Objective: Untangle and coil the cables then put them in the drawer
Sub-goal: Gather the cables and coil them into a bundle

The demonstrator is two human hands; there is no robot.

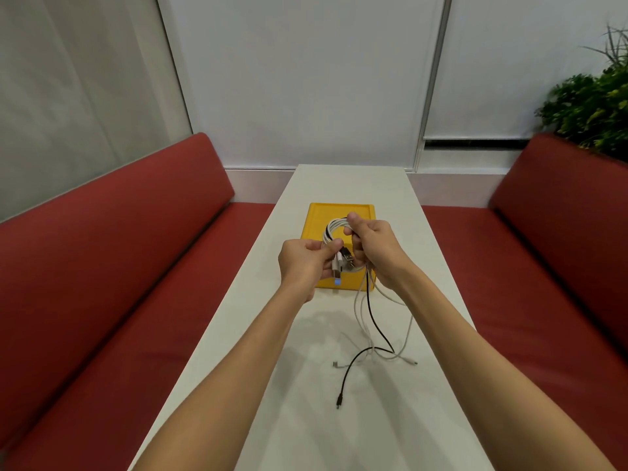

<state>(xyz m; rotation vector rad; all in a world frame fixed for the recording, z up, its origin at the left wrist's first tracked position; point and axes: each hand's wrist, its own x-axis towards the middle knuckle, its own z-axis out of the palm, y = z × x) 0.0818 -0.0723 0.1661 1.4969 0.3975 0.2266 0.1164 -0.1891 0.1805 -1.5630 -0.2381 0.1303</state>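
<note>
A bundle of white and black cables [334, 229] is looped above the yellow drawer [314, 226], which lies on the white table [306, 385]. My right hand [373, 249] grips the right side of the loop. My left hand [306, 263] pinches the loop's left side, where USB plugs [341, 263] hang down. Loose tails fall from my right hand onto the table: a black cable [372, 317] ending in a small plug [338, 404] and white cables [406, 345] tangled with it.
The narrow table runs away from me to a white wall. Red padded benches [119, 266] flank it on both sides. A green plant [594, 107] stands behind the right bench's backrest.
</note>
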